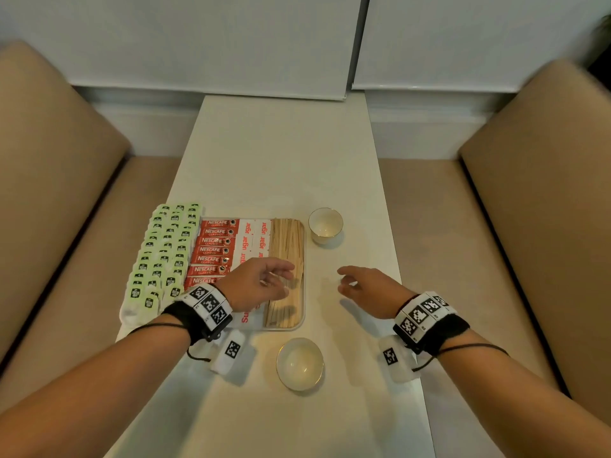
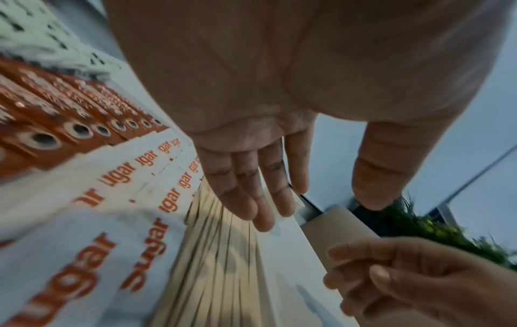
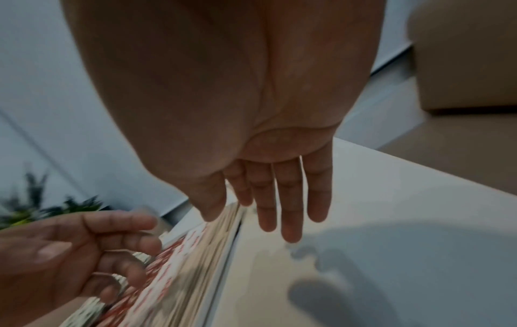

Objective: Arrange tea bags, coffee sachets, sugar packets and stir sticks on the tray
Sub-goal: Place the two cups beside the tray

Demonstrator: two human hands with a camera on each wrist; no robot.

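A white tray [image 1: 301, 292] on the table holds red Nescafe coffee sachets [image 1: 215, 241], white sugar packets [image 1: 254, 238] and a row of wooden stir sticks [image 1: 287, 246]. Green tea bags [image 1: 163, 249] lie in rows along the tray's left side. My left hand [image 1: 276, 280] hovers over the near part of the sticks and sugar packets, fingers relaxed and empty; the left wrist view shows the left hand [image 2: 268, 194] above the sticks [image 2: 212, 254]. My right hand [image 1: 347, 280] hangs over the bare table right of the tray, fingers loose and empty, and the right hand [image 3: 279, 212] appears so in the right wrist view too.
A small white cup [image 1: 325, 224] stands right of the tray's far corner. A white bowl [image 1: 300, 363] sits near the front, below the tray. Beige sofa seats [image 1: 496, 226] flank the narrow white table [image 1: 281, 153].
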